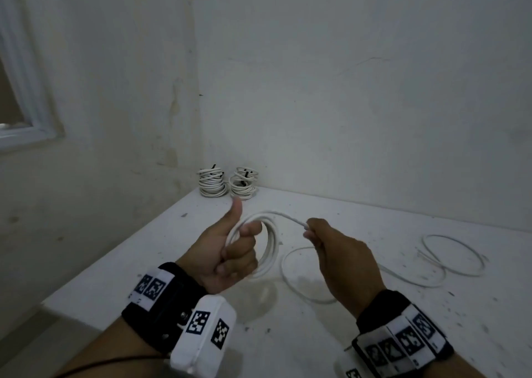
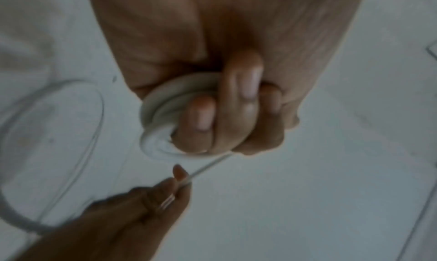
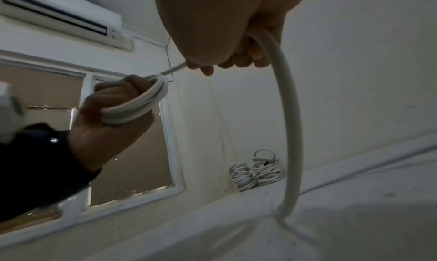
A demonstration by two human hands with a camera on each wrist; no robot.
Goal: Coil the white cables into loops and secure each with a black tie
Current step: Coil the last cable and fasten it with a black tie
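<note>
Here we see the left hand raised above the white table, its fingers curled through a partly wound coil of white cable and gripping the stacked loops, with the thumb pointing up and clear of them. From the top of the coil a short run of cable crosses to the right hand, whose fingertips pinch it while the other fingers fold around the strand. Below the right hand the cable hangs down in an arc to the table, then trails off to the right in loose curves lying flat on the surface. At the far corner of the table, against the wall, two stacks of finished coils stand side by side and touching, with black ties visible on them. We also note a window in the left wall and an air conditioner mounted above it.
</note>
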